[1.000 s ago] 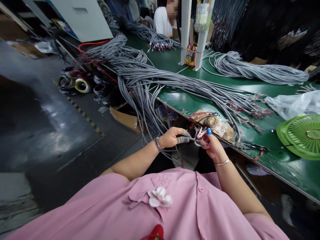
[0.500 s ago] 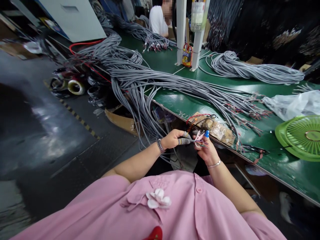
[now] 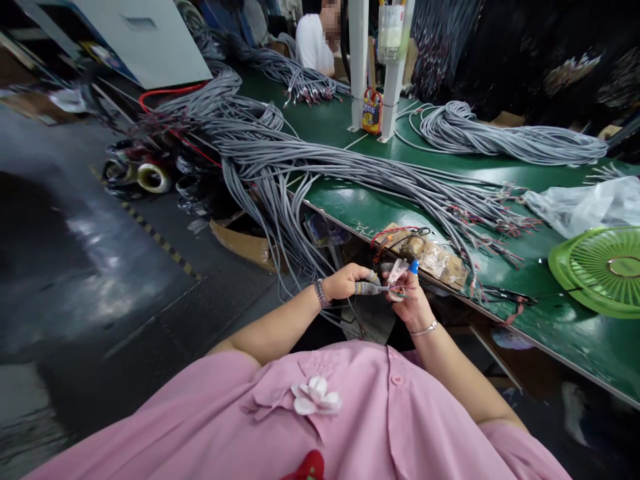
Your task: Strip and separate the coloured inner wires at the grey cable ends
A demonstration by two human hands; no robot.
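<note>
My left hand (image 3: 353,281), with grey coverings on its fingers, is closed around the end of a grey cable. Thin coloured wires (image 3: 399,291) fan out of that cable end towards my right hand (image 3: 411,301). The fingers of my right hand are bent around these wires, and its thumb wears a blue cap (image 3: 413,267). A pale pink and white piece (image 3: 397,271) shows between the fingers; what it is I cannot make out. Just beyond my hands, a tape-wrapped brown block (image 3: 434,259) lies on the edge of the green table (image 3: 360,203).
A long bundle of grey cables (image 3: 345,163) crosses the table and hangs over its edge. A pair of dark pliers (image 3: 507,295), a green fan-like round object (image 3: 605,272) and a plastic bag (image 3: 590,208) lie to the right. A person in white (image 3: 313,43) is across the table.
My right hand has shifted slightly down and left, and its fingers have moved on the wires. My left hand stays closed on the cable, nearly in place.
</note>
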